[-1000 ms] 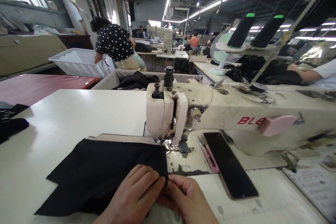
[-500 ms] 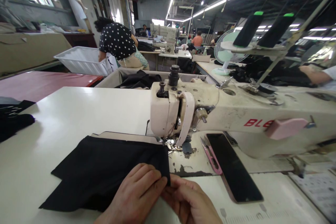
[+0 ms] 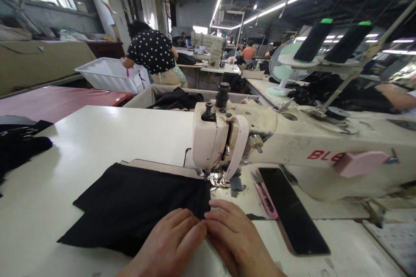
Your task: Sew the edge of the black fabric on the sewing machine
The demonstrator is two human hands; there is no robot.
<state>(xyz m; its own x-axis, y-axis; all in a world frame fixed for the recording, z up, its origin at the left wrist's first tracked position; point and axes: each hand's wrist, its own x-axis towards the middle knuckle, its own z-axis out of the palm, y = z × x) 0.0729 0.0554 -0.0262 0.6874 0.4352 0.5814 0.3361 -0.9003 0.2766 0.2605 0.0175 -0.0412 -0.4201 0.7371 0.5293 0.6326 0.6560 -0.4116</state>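
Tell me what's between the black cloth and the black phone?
The head view shows slim pink-handled thread snips lying there, right beside the flat black phone. A chipped stretch of white sewing table lies nearer the soft black cloth.

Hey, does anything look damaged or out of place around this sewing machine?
Yes, the white bed of the sewing machine looks worn: dark chipped patches show through its surface just right of the black fabric. A phone also lies on the bed beside pink snips, which seems an odd spot so near the needle.
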